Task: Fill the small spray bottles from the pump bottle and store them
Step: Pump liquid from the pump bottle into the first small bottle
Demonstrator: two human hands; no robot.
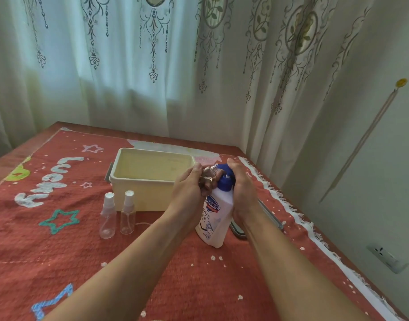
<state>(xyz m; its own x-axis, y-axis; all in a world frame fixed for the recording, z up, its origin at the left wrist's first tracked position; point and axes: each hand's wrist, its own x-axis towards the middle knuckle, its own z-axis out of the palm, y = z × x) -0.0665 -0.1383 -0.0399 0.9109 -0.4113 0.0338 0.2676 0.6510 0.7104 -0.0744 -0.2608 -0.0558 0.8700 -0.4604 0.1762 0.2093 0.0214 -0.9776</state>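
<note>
The pump bottle (213, 218), white with a blue head, stands tilted on the cloth (60, 251) just in front of the box's (138, 193) right near corner. The right hand (241, 184) is clenched over the blue head and hides most of it; only a bit of the white spout shows. The left hand (187, 188) grasps a clear bottle (209, 176) against that spout, just before the box's right end. Its threaded mouth is uncapped, while its body is mostly hidden by the fingers and blurred, so any liquid inside cannot be made out.

In front of the box's left half two capped spray bottles stand upright and near each other: a rounded bottle (108, 216) and a straight bottle (128, 214), both looking empty. The box is cream and open-topped; its inside floor is hard to read.

A grey strip (238, 232) lies right of the box, largely covered by the right forearm, and another grey edge (108, 172) sticks out behind the box's left end. Both forearms run off the bottom edge.
</note>
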